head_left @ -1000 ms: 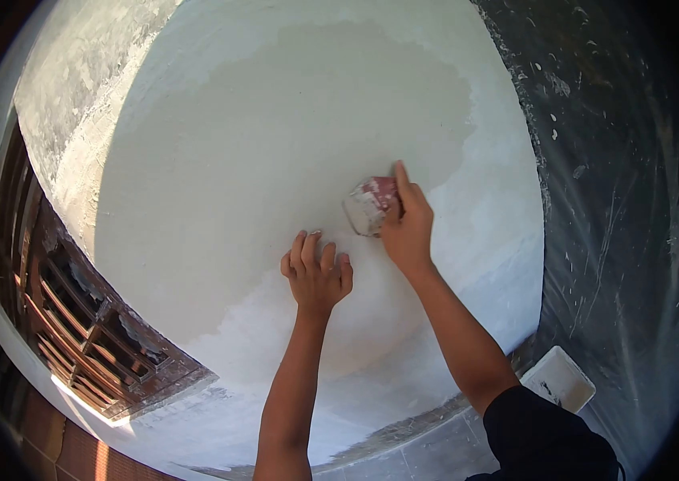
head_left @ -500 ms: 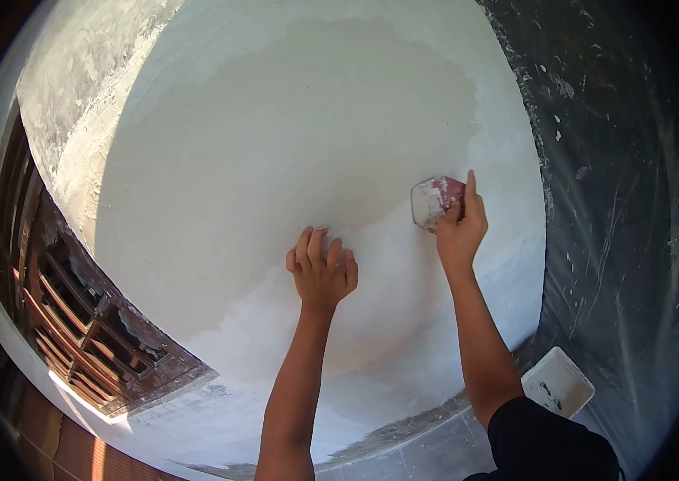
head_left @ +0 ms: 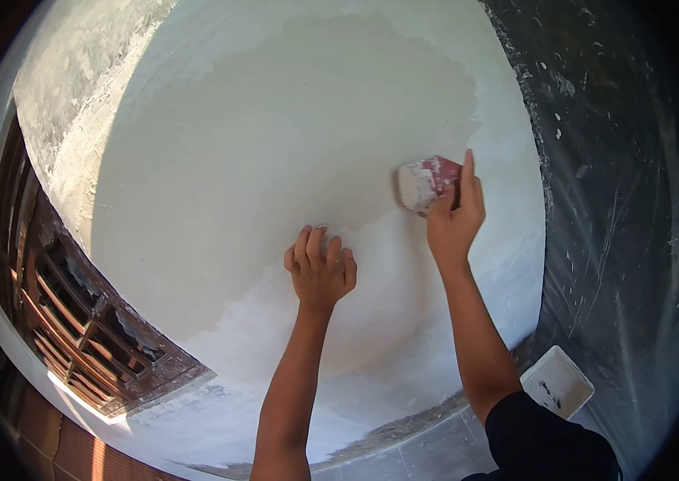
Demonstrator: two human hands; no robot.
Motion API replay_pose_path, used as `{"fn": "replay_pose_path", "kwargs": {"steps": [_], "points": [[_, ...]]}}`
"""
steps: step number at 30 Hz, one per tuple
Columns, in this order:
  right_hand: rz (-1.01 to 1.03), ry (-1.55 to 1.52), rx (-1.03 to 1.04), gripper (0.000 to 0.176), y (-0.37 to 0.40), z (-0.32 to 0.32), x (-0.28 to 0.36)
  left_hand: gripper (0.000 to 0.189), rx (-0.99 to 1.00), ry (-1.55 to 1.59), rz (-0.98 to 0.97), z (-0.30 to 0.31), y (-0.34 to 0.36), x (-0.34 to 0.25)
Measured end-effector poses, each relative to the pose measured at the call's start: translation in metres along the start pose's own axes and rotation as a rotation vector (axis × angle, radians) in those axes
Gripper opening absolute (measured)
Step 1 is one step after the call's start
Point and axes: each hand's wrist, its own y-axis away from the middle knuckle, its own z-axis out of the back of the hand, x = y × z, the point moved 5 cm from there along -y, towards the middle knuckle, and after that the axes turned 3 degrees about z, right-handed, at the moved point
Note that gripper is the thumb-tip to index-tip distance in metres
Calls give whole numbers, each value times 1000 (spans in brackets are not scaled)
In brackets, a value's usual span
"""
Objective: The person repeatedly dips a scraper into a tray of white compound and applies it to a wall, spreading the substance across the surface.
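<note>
My right hand (head_left: 455, 225) grips a reddish putty scraper (head_left: 440, 178), with thumb pressed on it and index finger stretched along its edge. Pale putty covers the blade's left part. The scraper is at the wall (head_left: 339, 152), casting a shadow on its left. Lower and to the left, my left hand (head_left: 319, 272) has its bent fingers spread against the wall. A whitish smear shows at its fingertips; its palm is hidden. Around both hands the wall has a greyer damp-looking coat above and a whiter surface below.
A brown wooden window frame (head_left: 107, 321) with bars is at the left. A white tray (head_left: 584, 385) with dark marks stands at the lower right, beside a dark plastic sheet (head_left: 612, 200) spotted with white. Grey floor tiles (head_left: 428, 449) run along the wall's base.
My right hand and the scraper have moved slightly up and left, and the scraper's blade has tilted, showing more putty. My left hand stays nearly where it was.
</note>
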Motion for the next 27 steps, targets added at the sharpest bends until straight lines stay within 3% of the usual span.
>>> {"fn": "replay_pose_path", "kwargs": {"steps": [2,4,9,12,14,17,20,22,25,26,27], "points": [[-26,-177,265,61,11,-32,28,32,10,4,5,2,-1,0],[39,-172,392,61,23,-53,29,32,17,7,11,3,1,0],[-201,163,-53,62,1,12,-43,33,6,2,-3,-1,0,0],[-42,-11,58,61,7,0,-1,33,4,-3,13,-1,0,0],[16,-191,332,61,24,-31,34,33,7,7,18,1,2,2],[58,-126,376,63,34,-47,21,35,6,21,16,-1,3,2],[-73,168,11,62,16,-1,-28,36,15,8,11,0,2,1],[-43,176,-56,62,6,12,-24,36,12,-3,9,-2,1,-1],[22,-103,148,62,17,-16,15,36,11,-1,8,-1,2,1],[24,-190,300,62,25,-30,25,35,11,0,8,0,1,1],[50,-123,373,62,29,-35,23,35,13,2,7,2,1,0]]}}
